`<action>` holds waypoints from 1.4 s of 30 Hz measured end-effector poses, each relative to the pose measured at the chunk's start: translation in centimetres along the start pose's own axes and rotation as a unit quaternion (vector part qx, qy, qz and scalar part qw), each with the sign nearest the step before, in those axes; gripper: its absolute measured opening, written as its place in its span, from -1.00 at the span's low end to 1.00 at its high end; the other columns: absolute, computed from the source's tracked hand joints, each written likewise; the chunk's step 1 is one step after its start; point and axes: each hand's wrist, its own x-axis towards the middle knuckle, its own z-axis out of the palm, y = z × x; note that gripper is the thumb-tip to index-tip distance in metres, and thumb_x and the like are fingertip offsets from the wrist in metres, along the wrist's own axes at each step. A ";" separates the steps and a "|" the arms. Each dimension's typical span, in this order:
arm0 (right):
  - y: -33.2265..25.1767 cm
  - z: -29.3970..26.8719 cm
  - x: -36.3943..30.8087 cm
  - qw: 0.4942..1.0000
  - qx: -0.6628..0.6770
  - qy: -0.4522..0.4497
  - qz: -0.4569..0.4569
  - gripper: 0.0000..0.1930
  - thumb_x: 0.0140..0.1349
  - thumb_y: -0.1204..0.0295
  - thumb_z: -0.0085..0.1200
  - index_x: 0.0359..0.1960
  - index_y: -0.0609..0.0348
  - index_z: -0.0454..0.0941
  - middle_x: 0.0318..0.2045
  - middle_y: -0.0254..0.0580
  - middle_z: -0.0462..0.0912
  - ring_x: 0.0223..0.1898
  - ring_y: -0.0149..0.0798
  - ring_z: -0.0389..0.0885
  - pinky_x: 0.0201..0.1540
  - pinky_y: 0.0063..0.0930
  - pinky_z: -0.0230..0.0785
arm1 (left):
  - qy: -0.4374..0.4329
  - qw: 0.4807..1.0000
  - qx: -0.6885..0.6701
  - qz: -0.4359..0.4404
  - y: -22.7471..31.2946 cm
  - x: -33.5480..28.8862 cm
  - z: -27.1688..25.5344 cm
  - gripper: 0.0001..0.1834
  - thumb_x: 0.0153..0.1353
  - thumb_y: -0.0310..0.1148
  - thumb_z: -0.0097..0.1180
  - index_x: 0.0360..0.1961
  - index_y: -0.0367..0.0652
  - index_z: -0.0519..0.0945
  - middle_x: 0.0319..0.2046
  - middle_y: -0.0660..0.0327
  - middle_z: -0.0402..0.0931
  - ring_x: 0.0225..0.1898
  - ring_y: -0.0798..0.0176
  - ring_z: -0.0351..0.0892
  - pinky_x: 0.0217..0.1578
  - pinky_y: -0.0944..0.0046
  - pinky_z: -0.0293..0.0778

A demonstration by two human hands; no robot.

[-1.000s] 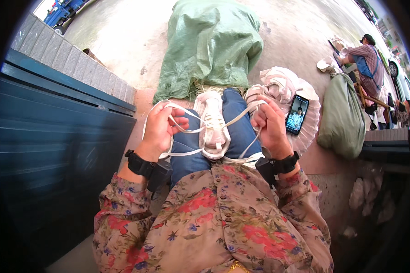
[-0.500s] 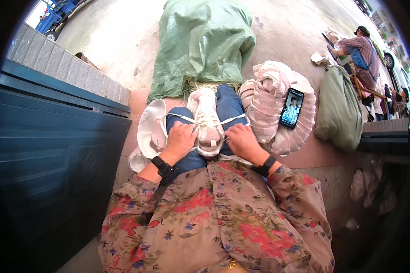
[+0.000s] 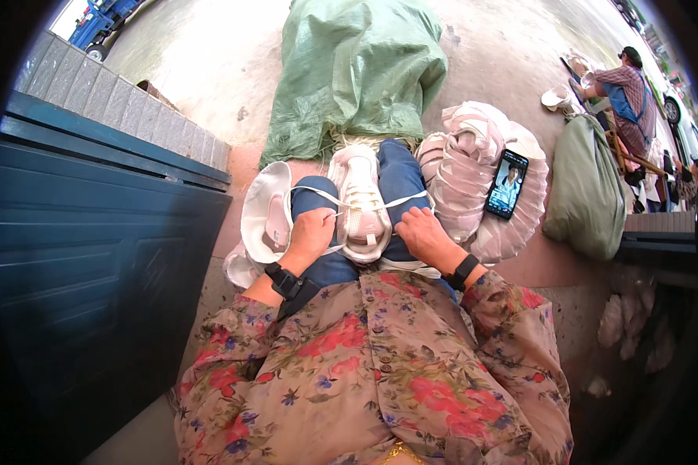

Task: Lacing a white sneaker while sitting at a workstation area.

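A white and pale pink sneaker point(image 3: 361, 167) sits between my denim-covered knees, its toe pointing away and its heel toward me. A white shoelace point(image 3: 380, 205) crosses over its opening and arcs over both knees. My left hand point(image 3: 313, 234) is closed beside the heel on the left, fingers pinched on a lace end. On the right, my right hand point(image 3: 425, 234) is also closed, its fingertips gripping the other lace end. Both hands are off the shoe's body. The exact hold inside each pinch is partly hidden by the fingers.
Pale shoe pieces point(image 3: 267, 213) lie by my left knee. On the right, stacked pinkish shoe parts point(image 3: 461, 182) carry a phone point(image 3: 506, 184). A green woven sack point(image 3: 357, 70) lies ahead, another sack point(image 3: 588, 190) stands right, near a seated person point(image 3: 627, 97). A blue door point(image 3: 101, 287) borders the left.
The whole view has shifted slightly, moving the scene rightward. My left hand has drawn a little away from the shoe, and the lace curves differently over my left knee.
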 end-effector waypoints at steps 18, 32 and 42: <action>0.0 1.1 0.4 0.981 0.130 0.100 0.104 -0.95 -0.04 0.51 -0.06 -0.52 0.10 0.46 -0.49 -0.22 0.40 -0.32 -0.14 0.38 -0.30 -0.30 0.20 | 0.033 0.999 0.027 0.021 0.1 0.7 0.9 -0.83 0.09 -0.43 -0.02 -0.48 -0.34 0.51 -0.59 -0.06 0.47 -0.53 0.00 0.51 -0.48 0.20 0.38; 0.5 1.9 3.4 0.968 0.148 0.104 0.174 -0.91 -0.02 0.49 -0.10 -0.52 0.12 0.48 -0.47 -0.19 0.45 -0.28 -0.08 0.40 -0.27 -0.20 0.22 | 0.036 0.999 0.008 -0.005 0.6 0.9 1.3 -0.87 0.05 -0.46 -0.04 -0.51 -0.31 0.50 -0.55 -0.08 0.47 -0.45 -0.12 0.47 -0.42 0.08 0.37; -0.2 0.6 4.4 0.995 -0.026 0.078 0.049 -0.95 -0.11 0.45 -0.01 -0.57 0.06 0.49 -0.48 -0.30 0.47 -0.32 -0.27 0.41 -0.28 -0.34 0.18 | 0.035 0.959 0.268 0.088 2.2 1.0 0.9 -0.79 0.03 -0.25 0.06 -0.60 -0.16 0.51 -0.58 0.13 0.49 -0.44 0.04 0.45 -0.43 0.08 0.32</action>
